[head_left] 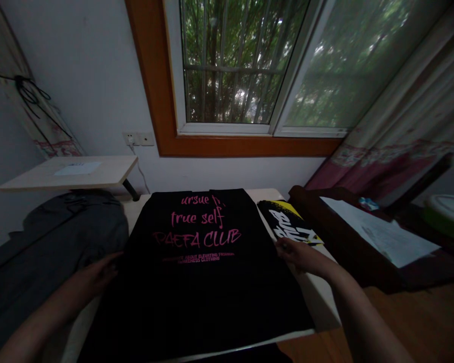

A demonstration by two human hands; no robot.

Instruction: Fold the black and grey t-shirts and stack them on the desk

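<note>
While both hands are down at the worktop (pixel 323 297), one sits at each side edge of the black garment (pixel 208 302). Left hand (pixel 103 275): fingers partly curled, tips at the left edge about midway along; room is dim and the fingertips merge with the dark cloth, so can't tell if they're pinching it or just touching. Right hand (pixel 293 253): fingers bent inward, tips at the right edge, slightly farther up the cloth than the left; can't confirm a pinch there either.

Garment is between the two hands, spread flat, print side up. Pink lettering (pixel 196 239) sits on its far half, reading "true self" and "CLUB" among other words. Far edge lies toward the window (pixel 230 65); near part runs toward the wearer, past both hands.

Just beyond the right hand, a black-and-yellow item (pixel 289 222) with white lettering lies beside the garment's right edge. On the other side, a dark grey cloth bundle (pixel 70 232) sits near the left hand.
</note>
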